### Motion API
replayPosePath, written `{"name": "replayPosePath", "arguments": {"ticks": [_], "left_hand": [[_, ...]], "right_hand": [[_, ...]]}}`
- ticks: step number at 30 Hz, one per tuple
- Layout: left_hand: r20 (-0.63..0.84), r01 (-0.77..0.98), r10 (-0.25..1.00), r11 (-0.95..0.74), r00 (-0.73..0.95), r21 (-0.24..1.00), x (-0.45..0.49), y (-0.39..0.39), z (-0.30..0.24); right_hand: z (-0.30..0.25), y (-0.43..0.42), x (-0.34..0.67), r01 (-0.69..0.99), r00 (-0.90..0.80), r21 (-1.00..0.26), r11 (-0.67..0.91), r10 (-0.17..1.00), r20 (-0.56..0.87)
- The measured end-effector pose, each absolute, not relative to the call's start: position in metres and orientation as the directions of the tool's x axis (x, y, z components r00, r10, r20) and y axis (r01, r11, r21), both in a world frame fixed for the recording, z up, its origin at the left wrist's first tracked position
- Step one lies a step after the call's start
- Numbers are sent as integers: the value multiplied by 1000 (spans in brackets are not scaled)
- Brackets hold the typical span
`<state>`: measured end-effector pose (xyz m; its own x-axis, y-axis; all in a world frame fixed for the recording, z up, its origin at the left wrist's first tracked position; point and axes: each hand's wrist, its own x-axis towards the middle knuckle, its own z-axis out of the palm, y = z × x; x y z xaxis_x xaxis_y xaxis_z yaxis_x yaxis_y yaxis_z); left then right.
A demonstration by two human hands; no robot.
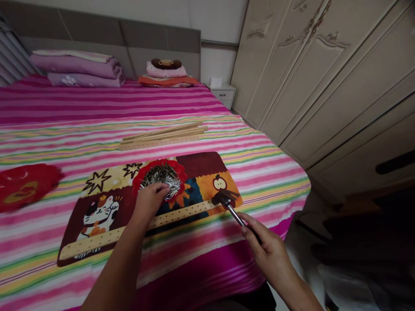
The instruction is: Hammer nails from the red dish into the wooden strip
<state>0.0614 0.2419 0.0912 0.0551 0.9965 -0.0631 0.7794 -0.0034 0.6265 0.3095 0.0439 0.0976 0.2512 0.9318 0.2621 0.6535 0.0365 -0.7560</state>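
Nails (162,173) | heaped in red bowl (183,172) | beneath left fingers (159,188), grip unclear | right fingers (252,230) clasp hammer (234,213)

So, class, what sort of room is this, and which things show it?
Most likely a bedroom: there is a wide pink-striped bed, folded purple fabric bedding stacked on it, and a tall cream panelled wardrobe alongside.
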Motion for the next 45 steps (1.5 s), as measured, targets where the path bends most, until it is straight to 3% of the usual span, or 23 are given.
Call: {"name": "replayPosePath", "arguments": {"ticks": [10, 13, 18, 23, 30, 35, 45], "left_hand": [[-44, 701, 999, 52, -30, 712, 59, 235, 101], [-102, 619, 994, 97, -28, 779, 58, 232, 104], [-174, 305, 978, 133, 112, 943, 65, 223, 103], [-277, 131, 917, 249, 286, 960, 82, 210, 107], [-408, 105, 802, 405, 436, 908, 104, 196, 103], [-330, 153, 861, 293, 388, 944, 120, 198, 86], [-350, 194, 883, 302, 311, 933, 137, 199, 73]], "right_hand": [[91, 42, 311, 655, 250, -755, 22, 937, 244], [91, 41, 310, 655, 253, -756, 18, 937, 241], [95, 42, 310, 631, 262, -775, 18, 936, 235], [100, 43, 310, 580, 309, -814, -28, 932, 189], [102, 40, 311, 500, 358, -865, -50, 921, 153], [101, 40, 311, 494, 369, -867, -68, 919, 138], [99, 41, 310, 482, 359, -873, -68, 925, 126]]}}
